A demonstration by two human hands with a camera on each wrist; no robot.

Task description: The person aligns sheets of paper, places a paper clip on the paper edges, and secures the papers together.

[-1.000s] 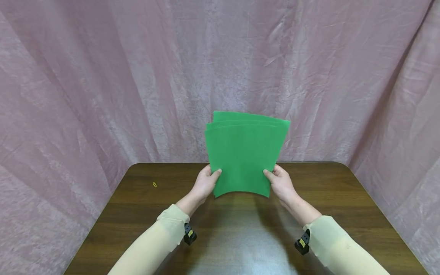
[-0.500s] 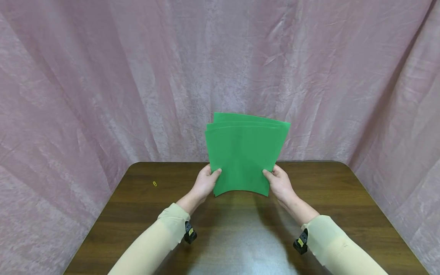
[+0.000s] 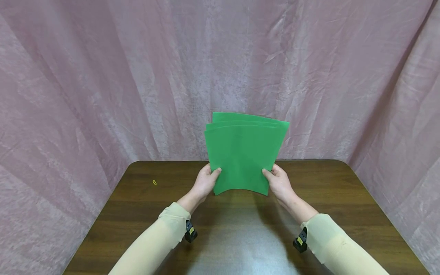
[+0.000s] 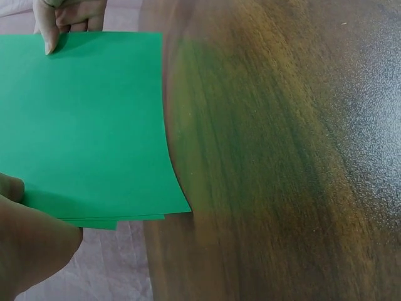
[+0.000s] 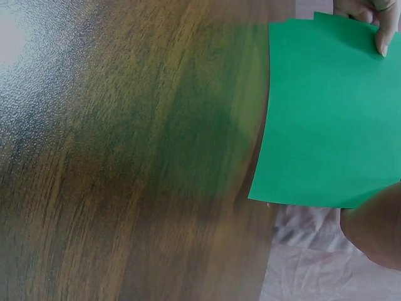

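Note:
Several sheets of green paper (image 3: 242,152) stand raised over the table in the head view, fanned slightly so their top edges are staggered. My left hand (image 3: 204,181) pinches their left edge low down, thumb on the near face. On the opposite edge my right hand (image 3: 280,183) holds them the same way. The bottom edge of the paper bows upward in the middle. In the left wrist view the green paper (image 4: 88,125) shows offset layers along its lower edge. The right wrist view has the paper (image 5: 332,113) between both hands, most fingers hidden behind it.
A small yellow paper clip (image 3: 154,182) lies on the wooden table (image 3: 137,214), left of the paper. Pink curtains (image 3: 137,76) hang behind the table and along its sides. Black wrist cameras are strapped at both sleeves. Light reflects off the table's near middle.
Both hands keep their hold on the green paper, which stays almost in place. The whole head view shifts very slightly, with the table edge a little higher now.

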